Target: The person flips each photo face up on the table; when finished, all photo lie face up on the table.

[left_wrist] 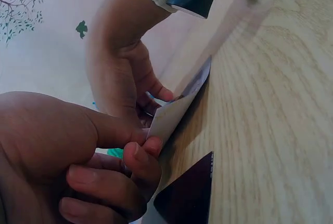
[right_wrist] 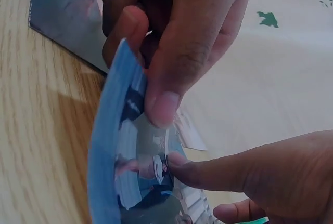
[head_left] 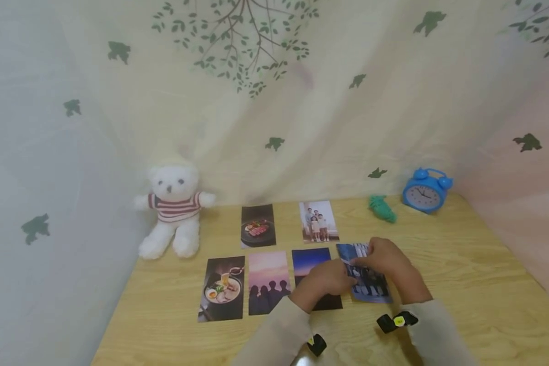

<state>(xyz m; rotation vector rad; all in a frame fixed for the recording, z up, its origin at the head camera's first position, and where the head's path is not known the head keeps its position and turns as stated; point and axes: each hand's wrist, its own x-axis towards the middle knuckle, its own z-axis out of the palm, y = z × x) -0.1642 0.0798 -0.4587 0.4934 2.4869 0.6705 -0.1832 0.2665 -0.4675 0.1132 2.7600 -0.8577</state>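
A bluish group photo (head_left: 372, 285) lies at the right end of the front row, its near part bent up off the table. My left hand (head_left: 326, 278) pinches its left edge between thumb and fingers, clearly seen in the left wrist view. From the far right, my right hand (head_left: 395, 264) holds the same photo, its thumb (right_wrist: 184, 171) on the picture side; the other fingers are partly hidden. Under my left forearm lies a dark blue sunset photo (head_left: 308, 259), partly covered. Left of it are a pink silhouette photo (head_left: 267, 274) and a ramen photo (head_left: 224, 292).
Behind stand a meat-dish photo (head_left: 258, 229) and a family photo (head_left: 319, 223), both flat. A white teddy bear (head_left: 176, 208) sits at the back left. A green toy (head_left: 382, 208) and a blue alarm clock (head_left: 425, 192) are at the back right of the wooden table (head_left: 476, 284).
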